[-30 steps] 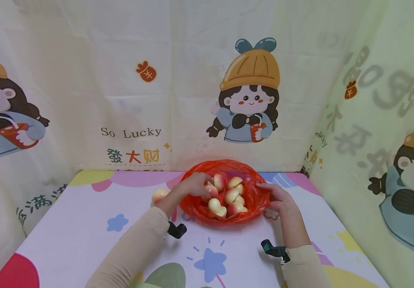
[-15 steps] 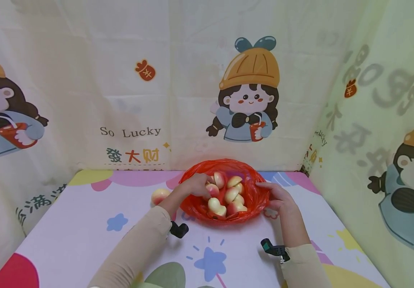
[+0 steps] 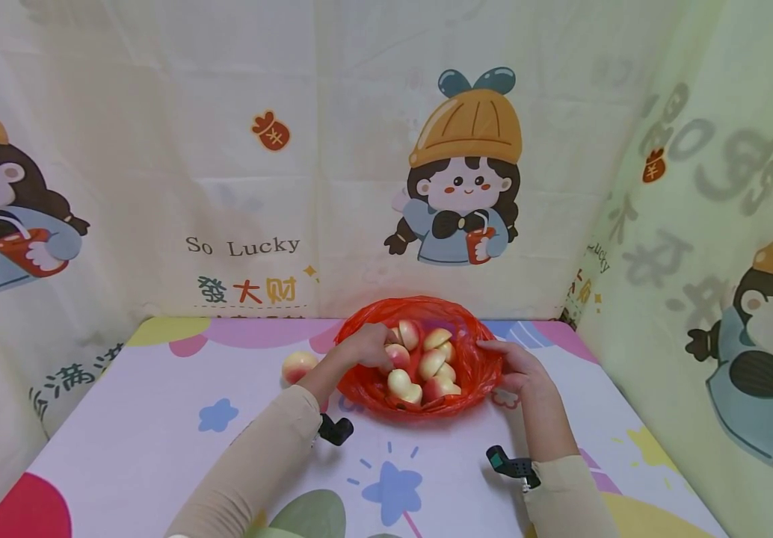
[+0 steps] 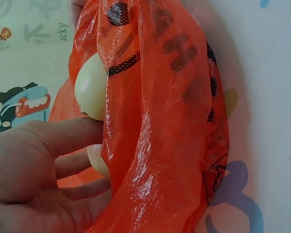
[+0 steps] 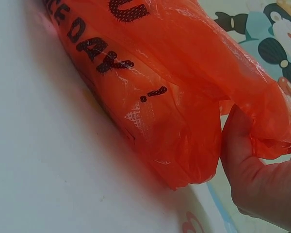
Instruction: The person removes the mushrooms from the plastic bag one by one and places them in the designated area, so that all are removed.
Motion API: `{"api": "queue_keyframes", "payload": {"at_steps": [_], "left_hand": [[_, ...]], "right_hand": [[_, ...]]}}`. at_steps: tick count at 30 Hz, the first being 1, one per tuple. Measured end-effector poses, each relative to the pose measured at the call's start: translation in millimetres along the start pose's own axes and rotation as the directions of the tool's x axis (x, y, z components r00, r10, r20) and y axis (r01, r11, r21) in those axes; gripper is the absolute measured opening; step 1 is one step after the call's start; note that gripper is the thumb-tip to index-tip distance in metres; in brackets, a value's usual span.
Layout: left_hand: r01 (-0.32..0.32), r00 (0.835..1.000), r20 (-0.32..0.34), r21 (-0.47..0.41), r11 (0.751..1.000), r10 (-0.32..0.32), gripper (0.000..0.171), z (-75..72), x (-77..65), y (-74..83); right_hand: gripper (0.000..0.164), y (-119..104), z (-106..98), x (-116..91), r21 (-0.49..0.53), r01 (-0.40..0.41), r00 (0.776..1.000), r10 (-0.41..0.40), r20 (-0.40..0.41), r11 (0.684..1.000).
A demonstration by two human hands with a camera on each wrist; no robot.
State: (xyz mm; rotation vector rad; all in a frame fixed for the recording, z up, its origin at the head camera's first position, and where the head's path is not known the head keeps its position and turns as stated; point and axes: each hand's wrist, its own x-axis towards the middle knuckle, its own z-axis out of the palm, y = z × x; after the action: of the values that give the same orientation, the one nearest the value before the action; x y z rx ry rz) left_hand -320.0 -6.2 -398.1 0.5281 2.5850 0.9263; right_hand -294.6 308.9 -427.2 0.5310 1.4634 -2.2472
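Note:
A red plastic bag (image 3: 386,407) lies with its mouth spread wide on the table, several pale yellow and pink toy-like peaches inside, some looking like halves. My left hand (image 3: 364,347) reaches over the bag's left rim, its fingers curled at a pink-cheeked peach (image 3: 397,356). In the left wrist view, the fingers (image 4: 77,136) go behind the red film, beside a pale fruit (image 4: 91,87), and the fingertips are hidden. At the opposite side my right hand (image 3: 521,366) holds the bag's rim, with the film between thumb (image 5: 237,141) and fingers in the right wrist view.
Another peach (image 3: 299,368) sits on the table left of the bag, partly behind the left forearm. A patterned cloth covers the table (image 3: 144,433). A printed curtain (image 3: 353,187) stands close behind the bag, and another hangs at the right.
My left hand has moved slightly to the right within the bag, and the peach at its fingers has shifted a little with it. My right hand stays on the rim.

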Motion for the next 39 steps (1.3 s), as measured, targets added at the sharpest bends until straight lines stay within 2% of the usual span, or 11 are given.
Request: {"api": "queue_keyframes", "payload": {"at_steps": [5, 13, 21, 28, 35, 39], "left_hand": [[0.008, 1.000, -0.012, -0.003, 1.000, -0.008, 0.048, 1.0, 0.6, 1.4], [-0.034, 0.999, -0.040, 0.016, 0.999, 0.035, 0.056, 0.1, -0.1, 0.9], [-0.063, 0.996, -0.056, 0.067, 0.996, 0.067, 0.048, -2.9, -0.3, 0.0], [-0.078, 0.994, -0.067, 0.060, 0.995, 0.082, 0.047, -7.4, -6.1, 2.2], [-0.048, 0.996, -0.078, 0.013, 0.999, 0.048, 0.049, -14.3, -12.2, 3.3], [-0.063, 0.994, -0.090, 0.027, 0.998, 0.066, 0.051, -18.2, -14.5, 3.2]], "right_hand": [[0.052, 1, 0, 1, -0.007, 0.001, 1.000, -0.001, 0.010, 1.000], [0.050, 2, 1, 1, -0.027, 0.012, 1.000, -0.011, 0.026, 1.000], [0.053, 1, 1, 0, -0.016, 0.014, 1.000, -0.014, 0.015, 1.000], [0.052, 1, 1, 0, -0.017, 0.016, 1.000, -0.016, 0.015, 1.000], [0.055, 1, 1, 0, -0.006, 0.009, 1.000, -0.009, -0.002, 1.000], [0.055, 1, 1, 0, -0.015, 0.010, 1.000, -0.010, -0.005, 1.000]]}}
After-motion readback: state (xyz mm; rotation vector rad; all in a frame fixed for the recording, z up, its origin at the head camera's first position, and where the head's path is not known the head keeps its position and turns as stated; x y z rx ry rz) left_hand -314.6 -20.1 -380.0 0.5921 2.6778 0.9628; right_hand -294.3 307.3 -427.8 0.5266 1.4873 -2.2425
